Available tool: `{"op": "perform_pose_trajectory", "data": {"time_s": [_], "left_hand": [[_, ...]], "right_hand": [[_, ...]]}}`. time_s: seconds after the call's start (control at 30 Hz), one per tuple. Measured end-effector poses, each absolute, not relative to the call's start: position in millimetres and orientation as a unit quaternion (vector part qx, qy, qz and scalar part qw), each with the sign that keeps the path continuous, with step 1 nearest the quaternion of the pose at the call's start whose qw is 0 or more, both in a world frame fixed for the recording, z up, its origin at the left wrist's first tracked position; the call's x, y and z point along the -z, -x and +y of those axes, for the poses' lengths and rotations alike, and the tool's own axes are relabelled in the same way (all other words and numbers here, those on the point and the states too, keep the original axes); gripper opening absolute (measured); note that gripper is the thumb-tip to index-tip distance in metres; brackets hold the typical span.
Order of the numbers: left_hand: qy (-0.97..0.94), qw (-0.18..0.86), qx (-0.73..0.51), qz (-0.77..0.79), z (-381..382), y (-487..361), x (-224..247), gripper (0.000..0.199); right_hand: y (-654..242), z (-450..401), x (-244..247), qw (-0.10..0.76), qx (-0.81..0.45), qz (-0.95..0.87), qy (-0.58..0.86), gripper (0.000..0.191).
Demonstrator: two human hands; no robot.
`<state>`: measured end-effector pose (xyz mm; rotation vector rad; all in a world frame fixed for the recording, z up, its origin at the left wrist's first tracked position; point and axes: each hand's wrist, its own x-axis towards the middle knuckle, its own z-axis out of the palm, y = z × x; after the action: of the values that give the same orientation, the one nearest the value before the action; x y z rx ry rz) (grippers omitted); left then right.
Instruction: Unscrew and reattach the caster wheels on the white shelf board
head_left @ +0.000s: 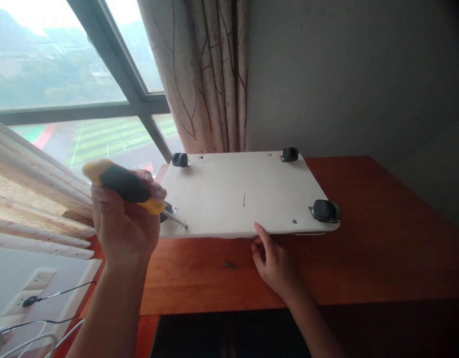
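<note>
My left hand [128, 219] is wrapped round the yellow and black handle of a screwdriver [127, 186]. Its metal shaft slants down to the right, and the tip meets a screw spot near the front left corner of a white panel [218, 194]. Black casters stand at the panel's corners: back left [180, 159], back right [289, 154], front right [325, 211]; the front left one is partly hidden behind my left hand. At the panel's front edge, my right hand [272, 261] rests its extended index finger on the white surface, other fingers curled below the edge.
The panel lies on a reddish-brown wooden table [378, 238]. A small metal piece [230, 265] lies on the wood in front of it. Curtains [210, 74] and a window stand behind and to the left. Wall sockets with cables [30, 301] are at the lower left.
</note>
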<state>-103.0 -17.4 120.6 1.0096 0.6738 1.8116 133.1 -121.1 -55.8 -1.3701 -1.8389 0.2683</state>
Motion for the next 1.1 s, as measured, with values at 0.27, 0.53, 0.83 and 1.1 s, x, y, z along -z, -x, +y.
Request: {"op": "perform_pose_trajectory", "data": {"time_s": [0.27,0.53,0.83,1.1], "left_hand": [[-0.447,0.443,-0.728,0.272,-10.8,108.6,-118.5,0.052],[-0.453,0.482,-0.707,0.252,-5.6,108.3,-118.4,0.062],[-0.54,0.55,-0.615,0.167,-1.3,110.0,-118.6,0.048],[-0.529,0.574,-0.598,0.183,-1.5,108.6,-122.0,0.047]], "right_hand": [[-132.7,-121.0,54.0,0.408,-0.107,-0.727,0.541,0.065],[-132.7,-121.0,54.3,0.411,-0.095,-0.73,0.538,0.066],[-132.8,-120.5,56.8,0.409,-0.106,-0.728,0.54,0.065],[-133.5,-120.8,57.1,0.412,-0.114,-0.729,0.535,0.066]]}}
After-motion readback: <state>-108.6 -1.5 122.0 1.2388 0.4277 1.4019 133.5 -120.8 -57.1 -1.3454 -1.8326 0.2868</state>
